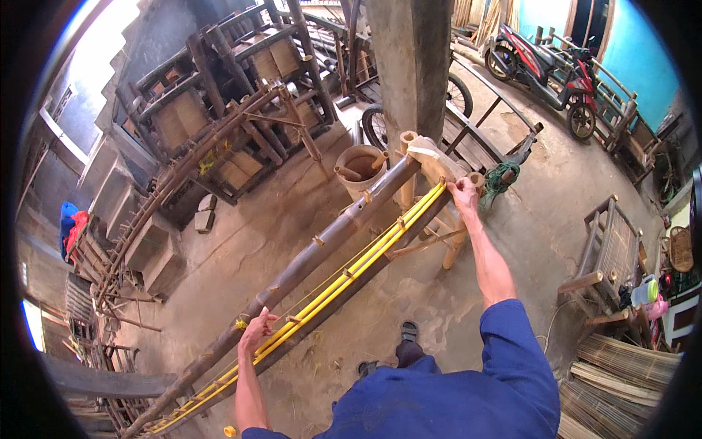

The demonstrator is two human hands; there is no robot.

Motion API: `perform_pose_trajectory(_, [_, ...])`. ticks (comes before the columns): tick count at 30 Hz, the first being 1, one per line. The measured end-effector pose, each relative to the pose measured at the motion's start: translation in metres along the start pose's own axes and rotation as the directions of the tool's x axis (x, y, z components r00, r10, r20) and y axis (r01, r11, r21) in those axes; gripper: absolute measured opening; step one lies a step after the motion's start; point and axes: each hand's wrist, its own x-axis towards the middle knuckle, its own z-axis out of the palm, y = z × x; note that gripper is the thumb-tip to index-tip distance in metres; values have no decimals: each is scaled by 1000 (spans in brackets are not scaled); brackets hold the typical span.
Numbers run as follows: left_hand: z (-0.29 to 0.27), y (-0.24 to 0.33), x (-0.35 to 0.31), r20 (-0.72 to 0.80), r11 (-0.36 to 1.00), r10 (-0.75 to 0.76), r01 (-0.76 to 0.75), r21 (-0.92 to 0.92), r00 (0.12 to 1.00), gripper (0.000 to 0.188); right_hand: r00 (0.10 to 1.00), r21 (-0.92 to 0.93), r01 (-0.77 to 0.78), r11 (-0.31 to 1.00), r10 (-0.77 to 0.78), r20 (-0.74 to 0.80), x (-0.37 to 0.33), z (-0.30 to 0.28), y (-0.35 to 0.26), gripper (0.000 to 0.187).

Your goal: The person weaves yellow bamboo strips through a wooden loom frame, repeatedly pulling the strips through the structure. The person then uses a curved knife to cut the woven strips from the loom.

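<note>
A long dark bamboo pole (pixel 344 225) runs diagonally in front of me, beside a second dark pole, with short wooden pegs along them. Yellow rods or tubes (pixel 365 265) lie lengthwise between the poles against the pegs, beside a thin yellow cord (pixel 351 261). My right hand (pixel 463 196) is at their far upper end, fingers closed at the rod ends by a pale wooden block (pixel 433 157). Its fingertips are partly hidden. My left hand (pixel 256 333) hovers lower down, by the near pole section, fingers apart; a small yellow knot (pixel 240 324) sits next to it.
A concrete post (pixel 409 73) rises just past the far end. Behind stand a bucket (pixel 360 167), a cart frame (pixel 482 128), stacked bamboo furniture (pixel 219 110) and a red motorbike (pixel 545 73). A bamboo bench (pixel 610 249) and slat bundles (pixel 621 373) are at right. A yellow tape roll (pixel 230 432) lies below.
</note>
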Motion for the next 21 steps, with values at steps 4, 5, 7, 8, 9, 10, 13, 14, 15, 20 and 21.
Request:
perform_pose_trajectory(4, [8,3,-18,-256,988,147,-153,-4,955,59,980,-41,-38,998,29,-197,-68,21,15,27])
perform_pose_trajectory(5, [-1,-8,-22,-260,962,271,-273,32,927,53,990,-26,40,999,-43,-135,-96,24,17,28])
perform_pose_trajectory(7, [-7,-13,-44,-400,872,485,-393,293,778,38,997,-85,76,993,-73,37,-167,9,-22,29])
perform_pose_trajectory(8, [8,9,-60,-460,779,605,-361,513,650,29,992,-122,66,990,-52,114,-201,0,-36,28])
perform_pose_trajectory(9, [16,16,-79,-550,773,634,-430,467,543,23,981,-158,62,985,-32,189,-231,-6,-49,27])
perform_pose_trajectory(10, [26,13,-94,-631,749,648,-505,428,427,20,955,-122,122,985,-83,286,-264,-8,-70,26])
perform_pose_trajectory(13, [59,-40,-128,-665,686,712,-425,591,225,26,787,64,244,968,-236,569,-367,1,-152,24])
perform_pose_trajectory(14, [75,-62,-130,-612,625,770,-409,665,180,33,713,35,205,978,-174,679,-396,2,-192,21])
perform_pose_trajectory(15, [90,-73,-135,-595,638,764,-426,641,249,44,623,0,168,986,-106,775,-426,8,-225,18])
perform_pose_trajectory(20, [115,-110,-133,-559,634,767,-509,583,315,74,-99,151,624,767,-114,989,-527,57,-313,21])
perform_pose_trajectory(21, [108,-105,-139,-576,638,757,-535,554,307,76,-152,191,626,756,-122,981,-540,67,-326,21])
